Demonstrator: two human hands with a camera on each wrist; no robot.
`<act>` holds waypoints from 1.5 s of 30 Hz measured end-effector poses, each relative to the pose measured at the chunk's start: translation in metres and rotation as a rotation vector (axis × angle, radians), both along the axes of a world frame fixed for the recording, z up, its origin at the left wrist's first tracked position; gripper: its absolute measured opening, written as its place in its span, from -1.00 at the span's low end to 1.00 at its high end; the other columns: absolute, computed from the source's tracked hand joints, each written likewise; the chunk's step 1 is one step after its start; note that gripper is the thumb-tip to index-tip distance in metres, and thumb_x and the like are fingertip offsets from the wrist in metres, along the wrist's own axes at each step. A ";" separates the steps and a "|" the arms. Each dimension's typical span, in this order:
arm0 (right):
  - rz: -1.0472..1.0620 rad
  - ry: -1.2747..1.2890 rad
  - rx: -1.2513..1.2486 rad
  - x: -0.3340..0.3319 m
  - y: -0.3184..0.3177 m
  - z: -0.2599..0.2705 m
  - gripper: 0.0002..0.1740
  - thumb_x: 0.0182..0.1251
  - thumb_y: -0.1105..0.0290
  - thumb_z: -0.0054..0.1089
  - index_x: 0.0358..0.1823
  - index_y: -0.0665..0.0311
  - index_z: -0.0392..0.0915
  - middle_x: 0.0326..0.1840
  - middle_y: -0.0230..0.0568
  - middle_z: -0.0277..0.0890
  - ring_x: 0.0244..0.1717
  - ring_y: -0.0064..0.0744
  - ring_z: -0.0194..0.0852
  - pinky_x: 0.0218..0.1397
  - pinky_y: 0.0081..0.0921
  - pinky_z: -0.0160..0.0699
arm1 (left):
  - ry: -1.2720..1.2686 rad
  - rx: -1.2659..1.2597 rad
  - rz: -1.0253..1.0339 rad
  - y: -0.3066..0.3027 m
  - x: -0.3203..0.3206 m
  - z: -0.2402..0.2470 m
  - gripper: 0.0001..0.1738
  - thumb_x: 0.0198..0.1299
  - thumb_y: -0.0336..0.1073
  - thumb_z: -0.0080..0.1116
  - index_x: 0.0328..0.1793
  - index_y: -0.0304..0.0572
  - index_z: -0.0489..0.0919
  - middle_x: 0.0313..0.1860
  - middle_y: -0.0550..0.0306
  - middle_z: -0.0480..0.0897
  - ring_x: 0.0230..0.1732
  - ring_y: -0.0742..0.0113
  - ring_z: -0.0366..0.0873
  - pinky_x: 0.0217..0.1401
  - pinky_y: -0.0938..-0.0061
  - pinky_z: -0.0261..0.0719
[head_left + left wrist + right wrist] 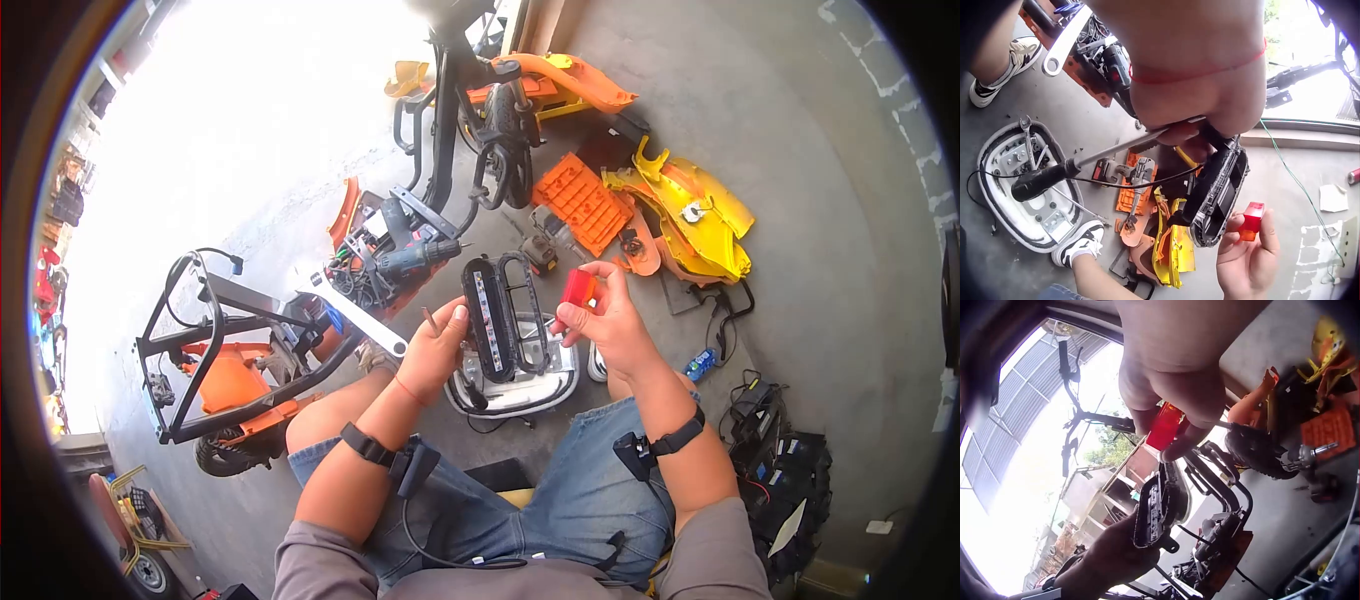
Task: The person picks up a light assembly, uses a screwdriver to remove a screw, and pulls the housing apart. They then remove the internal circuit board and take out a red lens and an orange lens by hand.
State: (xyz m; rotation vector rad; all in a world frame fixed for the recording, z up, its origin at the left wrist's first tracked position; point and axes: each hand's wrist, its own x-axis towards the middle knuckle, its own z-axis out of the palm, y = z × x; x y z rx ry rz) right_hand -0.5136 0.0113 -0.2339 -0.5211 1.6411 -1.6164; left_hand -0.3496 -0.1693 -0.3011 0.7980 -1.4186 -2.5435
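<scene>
Above the knees [325, 415], left hand [432, 350] is gripping the stiff, light lamp housing [505, 315] by its rim, right hand [610, 325] fingers pinching a likely brittle red lens [578, 289].

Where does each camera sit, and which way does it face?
Head: on the head, looking down at left hand, right hand, forearms and knees.
Left wrist: under that wrist, facing the floor; palm and shoes show.
Right wrist: facing up past its fingers towards bright sky.
Shared: all three show the black oblong lamp housing and small red plastic lens.
</scene>
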 end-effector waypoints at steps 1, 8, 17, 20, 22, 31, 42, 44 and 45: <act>-0.057 -0.082 -0.027 -0.004 -0.003 -0.004 -0.39 0.35 0.45 0.32 0.26 0.24 0.10 0.04 -0.17 0.37 -0.12 -0.37 0.60 -0.20 -0.47 0.67 | -0.031 -0.009 0.000 -0.001 -0.004 -0.008 -0.51 0.56 -0.03 -0.14 0.40 -0.18 0.47 -0.14 0.35 0.66 -0.47 0.69 0.36 -0.51 0.74 0.20; -0.194 -0.040 -0.156 -0.009 -0.024 -0.078 -0.37 0.46 0.40 0.19 0.40 0.21 0.01 0.24 -0.13 0.27 0.22 -0.39 0.40 0.25 -0.41 0.48 | -0.055 -0.034 0.062 0.003 -0.038 -0.013 -0.49 0.57 0.02 -0.16 0.36 -0.17 0.50 -0.09 0.29 0.68 -0.45 0.69 0.32 -0.50 0.71 0.20; -0.032 -0.090 -0.184 -0.035 -0.044 -0.098 -0.39 0.51 0.47 0.05 0.44 0.15 -0.05 0.24 -0.11 0.25 0.24 -0.28 0.46 0.11 -0.35 0.68 | -0.287 -0.086 0.066 -0.005 -0.065 -0.003 -0.46 0.50 0.11 -0.06 0.31 -0.17 0.49 -0.12 0.24 0.59 -0.53 0.63 0.26 -0.54 0.64 0.19; 0.036 -0.073 -0.156 -0.038 -0.039 -0.096 -0.40 0.51 0.45 0.06 0.44 0.17 -0.04 0.25 -0.12 0.26 0.24 -0.26 0.46 0.13 -0.31 0.67 | -0.259 -0.156 -0.070 -0.006 -0.071 -0.002 -0.45 0.50 0.15 -0.08 0.23 -0.20 0.51 -0.14 0.25 0.57 -0.51 0.60 0.29 -0.50 0.63 0.22; 0.024 -0.205 -0.159 -0.044 -0.036 -0.093 -0.41 0.51 0.44 0.06 0.44 0.18 -0.01 0.24 -0.13 0.27 0.24 -0.26 0.46 0.14 -0.29 0.66 | -0.243 -0.160 -0.076 0.000 -0.074 0.004 -0.44 0.50 0.18 -0.10 0.13 -0.21 0.53 -0.23 0.26 0.56 -0.47 0.56 0.34 -0.46 0.60 0.28; -0.163 -0.325 -0.114 -0.084 -0.017 -0.096 -0.53 0.51 0.38 0.08 0.37 0.15 0.19 0.17 -0.15 0.38 0.13 -0.27 0.50 0.05 -0.26 0.66 | -0.274 0.064 0.184 0.001 -0.089 -0.011 -0.40 0.49 0.26 -0.17 -0.14 -0.13 0.59 -0.41 0.30 0.60 -0.50 0.54 0.44 -0.49 0.61 0.31; -0.010 -0.400 -0.039 -0.074 -0.016 -0.123 -0.55 0.53 0.16 0.11 0.24 0.32 0.36 0.00 -0.21 0.55 0.01 -0.33 0.61 0.02 -0.32 0.68 | -0.045 0.369 0.573 -0.009 -0.095 -0.013 -0.50 0.45 0.26 -0.10 0.05 0.05 0.56 -0.19 0.39 0.66 -0.24 0.51 0.55 -0.32 0.50 0.35; 0.004 -0.384 -0.019 -0.069 -0.017 -0.123 -0.56 0.51 0.18 0.14 0.22 0.34 0.38 -0.03 -0.24 0.56 -0.01 -0.38 0.61 0.06 -0.37 0.67 | 0.003 0.378 0.529 -0.012 -0.089 -0.026 -0.50 0.45 0.26 -0.10 0.06 0.05 0.57 -0.16 0.38 0.67 -0.18 0.50 0.57 -0.27 0.50 0.36; 0.028 -0.332 -0.015 -0.067 -0.018 -0.123 -0.56 0.50 0.19 0.16 0.21 0.35 0.39 -0.01 -0.23 0.56 0.00 -0.43 0.60 0.07 -0.43 0.64 | 0.009 0.403 0.548 -0.009 -0.092 -0.024 -0.49 0.46 0.24 -0.10 0.12 0.03 0.54 -0.06 0.33 0.65 -0.05 0.41 0.56 -0.04 0.37 0.41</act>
